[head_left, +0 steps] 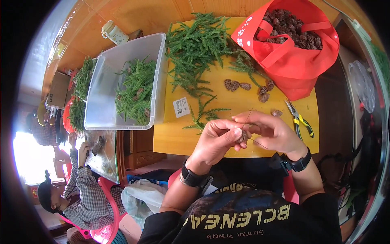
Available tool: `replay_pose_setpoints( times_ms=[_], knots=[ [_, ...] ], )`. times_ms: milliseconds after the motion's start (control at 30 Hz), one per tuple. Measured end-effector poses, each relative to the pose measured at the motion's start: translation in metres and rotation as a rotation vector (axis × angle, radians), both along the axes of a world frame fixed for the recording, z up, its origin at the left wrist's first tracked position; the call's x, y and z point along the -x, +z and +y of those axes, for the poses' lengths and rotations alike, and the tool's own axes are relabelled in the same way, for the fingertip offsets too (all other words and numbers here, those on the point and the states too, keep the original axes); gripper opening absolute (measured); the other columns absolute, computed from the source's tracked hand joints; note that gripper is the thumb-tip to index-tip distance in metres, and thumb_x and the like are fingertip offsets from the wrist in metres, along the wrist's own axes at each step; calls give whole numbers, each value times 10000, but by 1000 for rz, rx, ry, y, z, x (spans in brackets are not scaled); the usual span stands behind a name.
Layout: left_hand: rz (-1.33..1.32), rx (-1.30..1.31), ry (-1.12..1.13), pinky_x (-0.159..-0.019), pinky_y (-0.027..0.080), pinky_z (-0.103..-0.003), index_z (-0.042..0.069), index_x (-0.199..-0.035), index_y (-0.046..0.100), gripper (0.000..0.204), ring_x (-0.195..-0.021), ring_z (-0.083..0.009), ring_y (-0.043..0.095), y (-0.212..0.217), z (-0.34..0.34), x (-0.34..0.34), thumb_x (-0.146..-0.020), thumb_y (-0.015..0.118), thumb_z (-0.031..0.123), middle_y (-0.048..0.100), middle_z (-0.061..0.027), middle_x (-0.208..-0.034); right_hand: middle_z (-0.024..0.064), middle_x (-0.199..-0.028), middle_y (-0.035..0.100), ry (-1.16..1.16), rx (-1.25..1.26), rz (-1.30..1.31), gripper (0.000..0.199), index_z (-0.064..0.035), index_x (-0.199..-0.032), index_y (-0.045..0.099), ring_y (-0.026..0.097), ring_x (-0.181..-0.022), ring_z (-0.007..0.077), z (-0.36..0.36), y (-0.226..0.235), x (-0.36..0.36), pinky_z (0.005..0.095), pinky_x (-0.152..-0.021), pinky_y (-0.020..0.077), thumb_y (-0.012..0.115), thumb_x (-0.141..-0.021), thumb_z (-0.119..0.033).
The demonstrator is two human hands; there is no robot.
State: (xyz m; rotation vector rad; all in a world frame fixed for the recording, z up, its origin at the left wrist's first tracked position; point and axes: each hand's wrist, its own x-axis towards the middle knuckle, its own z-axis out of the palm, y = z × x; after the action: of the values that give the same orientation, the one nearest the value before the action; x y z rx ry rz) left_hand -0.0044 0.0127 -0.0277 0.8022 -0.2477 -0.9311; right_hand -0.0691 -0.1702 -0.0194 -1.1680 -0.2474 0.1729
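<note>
1. My left hand (219, 139) is closed in a pinch, thumb and fingers on a small brown pine cone (243, 138), held up just over the near edge of the yellow bench (174, 138).
2. My right hand (278, 132) is curled and half open beside it, fingertips at the cone and a thin dark wire (258, 143); I cannot tell whether they grip the wire.
3. The cone should be very light, with stiff, rough scales that give good friction but may snap. I'd hold it lightly by its sides, fingertips only.
4. The wire looks thin and springy, so I'd pinch it close to the cone, minding the ends.
5. Just beyond my hands, the green sprig (201, 115) looks light and bendy; its stem is the place to grasp.
6. Further right, the pliers (296, 115) should feel heavier and rigid, best taken by their yellow-and-black handles.
</note>
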Motion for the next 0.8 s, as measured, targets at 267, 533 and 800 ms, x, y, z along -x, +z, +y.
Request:
replay_pose_setpoints(
  times_ms=[267,533,800],
  knots=[
    [-4,13,-71,-535,496,-212,27,-946,633,157,-656,-170,612,2,0,-2,-846,629,148,627,-140,-807,110,-1189,516,-17,-45,-126,456,7,-1117,550,543,-1043,176,0,-9,-6,284,-876,451,729,-699,3],
    [-45,-13,-89,-550,514,-224,8,-933,623,162,-665,-181,633,4,0,-1,-816,659,115,641,-132,-829,94,-982,587,-131,-120,1,315,5,-888,623,572,-864,164,9,-1,-4,279,-765,455,791,-653,-122],
    [-20,77,-49,-606,531,-235,-9,-889,574,103,-702,-167,648,5,-4,0,-837,628,63,643,-117,-806,71,-901,584,-282,-156,-49,199,-20,-768,605,552,-872,192,18,-6,-1,294,-754,454,761,-695,-120]
  ],
)
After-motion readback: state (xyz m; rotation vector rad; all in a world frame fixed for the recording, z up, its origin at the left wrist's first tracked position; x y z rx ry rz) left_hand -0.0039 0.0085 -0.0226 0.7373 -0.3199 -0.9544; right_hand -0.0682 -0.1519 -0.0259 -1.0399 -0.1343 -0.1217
